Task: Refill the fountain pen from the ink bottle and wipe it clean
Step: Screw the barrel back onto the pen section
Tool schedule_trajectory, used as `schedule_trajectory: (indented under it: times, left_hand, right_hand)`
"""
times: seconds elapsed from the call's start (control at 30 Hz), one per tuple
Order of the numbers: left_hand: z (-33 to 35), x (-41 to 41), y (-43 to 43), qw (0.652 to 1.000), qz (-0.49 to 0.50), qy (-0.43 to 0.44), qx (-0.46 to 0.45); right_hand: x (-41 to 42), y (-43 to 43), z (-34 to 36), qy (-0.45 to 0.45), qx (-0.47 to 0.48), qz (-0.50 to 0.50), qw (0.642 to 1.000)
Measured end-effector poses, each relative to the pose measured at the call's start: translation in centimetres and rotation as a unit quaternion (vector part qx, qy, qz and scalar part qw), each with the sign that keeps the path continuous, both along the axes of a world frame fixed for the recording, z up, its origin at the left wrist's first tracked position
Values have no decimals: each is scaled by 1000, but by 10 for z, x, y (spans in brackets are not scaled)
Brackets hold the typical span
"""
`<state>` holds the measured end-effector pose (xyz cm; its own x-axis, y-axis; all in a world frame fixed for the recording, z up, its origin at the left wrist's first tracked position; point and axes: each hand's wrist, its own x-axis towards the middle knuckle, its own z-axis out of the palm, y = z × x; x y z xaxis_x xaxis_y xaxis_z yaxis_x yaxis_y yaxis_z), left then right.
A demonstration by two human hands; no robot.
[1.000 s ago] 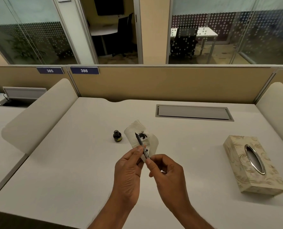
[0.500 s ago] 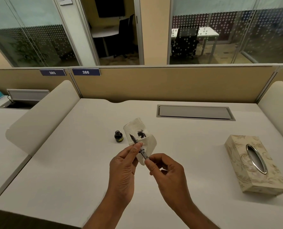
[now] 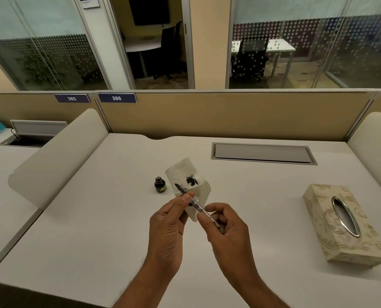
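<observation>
Pen: a fountain pen (image 3: 197,205) is held above the desk (image 3: 96,218), tilted, with its dark tip pointed up and away toward the far left. Its near end is hidden inside the right hand.
Left hand: the left hand (image 3: 169,227) is closed around a tissue (image 3: 189,181), and its thumb is pressed onto the front part of the pen, against the tissue. The other fingers are hidden behind the tissue.
Right hand: the right hand (image 3: 227,234) is curled, with the rear part of the pen pinched between thumb and forefinger. The remaining fingers are folded under and cannot be made out.
Tissue: white and ribbed, with a black ink blot near the top. Its lower edge is covered by the left hand.
Ink bottle: a small dark ink bottle (image 3: 160,185) is stood upright on the desk, just left of the tissue. No cap is seen on its neck; the label is too small to read.
Tissue box: a patterned tissue box (image 3: 340,227) is laid on the desk well to the right.
Arms: both forearms are cut off by the bottom edge.
</observation>
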<state>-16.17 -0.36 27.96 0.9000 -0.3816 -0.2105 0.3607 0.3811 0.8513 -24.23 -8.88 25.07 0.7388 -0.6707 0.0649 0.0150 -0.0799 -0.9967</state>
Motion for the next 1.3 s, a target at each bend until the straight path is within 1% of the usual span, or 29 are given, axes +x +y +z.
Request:
schedule_trajectory:
  times: [0.1, 0.23, 0.33, 0.43, 0.57, 0.77, 0.9, 1.0, 1.13, 1.3]
  left_hand:
    - [-3, -1, 0, 1000, -2, 14, -7]
    - [-5, -3, -1, 1000, -2, 15, -5]
    - [-7, -4, -1, 1000, -3, 23, -8]
    - [-8, -3, 0, 1000, -3, 24, -19]
    - [-10, -2, 1, 1000, 1, 21, -11]
    - [-11, -1, 3, 999, -5, 28, -19]
    - [-13, 0, 3, 1000, -2, 27, -15]
    - [-14, 0, 4, 999, -5, 29, -17]
    - [-14, 1, 4, 1000, -2, 20, -12]
    - [-12, 0, 5, 1000, -8, 12, -9]
  right_hand:
    - [2, 0, -1, 8, -5, -10, 1000]
    - [4, 2, 1, 11, -1, 0, 1000]
    - [5, 3, 3, 1, 22, -4, 1000]
    - [6, 3, 0, 8, 20, -15, 1000]
    - [7, 5, 1, 7, 26, -2, 1000]
    - [8, 6, 1, 13, 33, -7, 999]
    - [8, 7, 2, 13, 53, 3, 999]
    - [9, 6, 1, 24, 38, -12, 999]
    - [8, 7, 3, 20, 44, 2, 999]
    - [8, 7, 2, 28, 42, -8, 999]
